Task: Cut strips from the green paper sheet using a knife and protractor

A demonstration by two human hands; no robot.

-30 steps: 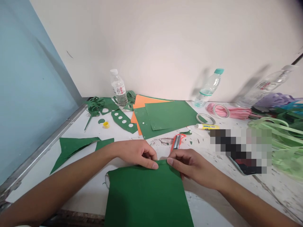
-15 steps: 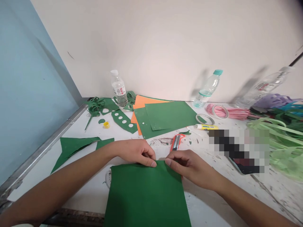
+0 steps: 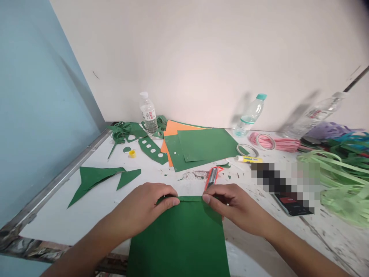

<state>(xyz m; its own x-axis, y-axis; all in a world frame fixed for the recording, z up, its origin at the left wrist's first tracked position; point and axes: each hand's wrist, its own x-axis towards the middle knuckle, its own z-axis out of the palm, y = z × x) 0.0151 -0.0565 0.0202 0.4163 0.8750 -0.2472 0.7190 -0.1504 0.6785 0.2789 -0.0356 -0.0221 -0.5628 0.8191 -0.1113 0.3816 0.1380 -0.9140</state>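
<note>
Left hand [image 3: 151,202] has shifted leftward, widening the gap to the right hand [image 3: 233,206]; more of a narrow folded strip [image 3: 190,199] shows on the far edge of the large dark-green paper sheet [image 3: 178,238], between the forearms; both hands' fingers pinch that edge, apparently steadying the fold; orange-and-silver utility knife [image 3: 212,176] lies just beyond the right fingers, closest obstruction; green-and-orange paper stack [image 3: 210,144] behind.

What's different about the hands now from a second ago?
The left hand has moved left along the green sheet's far edge, away from the right hand, so more edge shows between them. The right hand still pinches that edge. The red cutter and green-capped bottle stayed put.
</note>
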